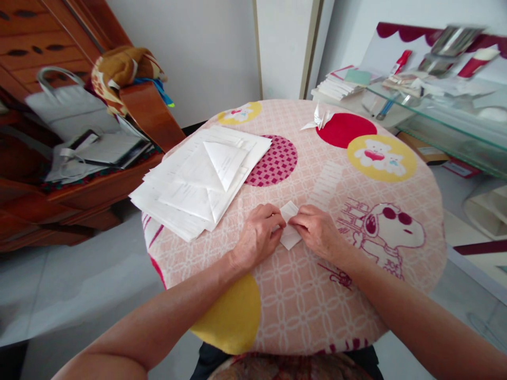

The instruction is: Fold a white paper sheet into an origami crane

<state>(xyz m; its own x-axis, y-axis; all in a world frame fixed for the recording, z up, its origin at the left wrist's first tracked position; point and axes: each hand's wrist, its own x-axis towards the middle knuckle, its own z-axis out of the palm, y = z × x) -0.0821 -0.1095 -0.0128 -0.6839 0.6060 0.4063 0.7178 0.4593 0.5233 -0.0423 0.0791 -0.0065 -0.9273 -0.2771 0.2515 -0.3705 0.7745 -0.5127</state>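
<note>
A small folded piece of white paper (291, 240) lies on the cloth-covered round table (285, 295), its corners pointing toward and away from me. My left hand (259, 232) pinches its left side, fingers curled together. From the other side my right hand (317, 229) grips the paper's right edge between thumb and fingers. Parts of the paper are hidden under both hands. Left of them lies a spread stack of white paper sheets (186, 184), with a folded paper triangle (226, 161) on top. Toward the far edge stands a folded white paper figure (321, 116).
To the right, a glass shelf (435, 113) holds papers, pens and a red-and-white tube. A pile of booklets (340, 84) sits beside it. At the left are a wooden armchair (146, 116) and a grey bag (59, 100).
</note>
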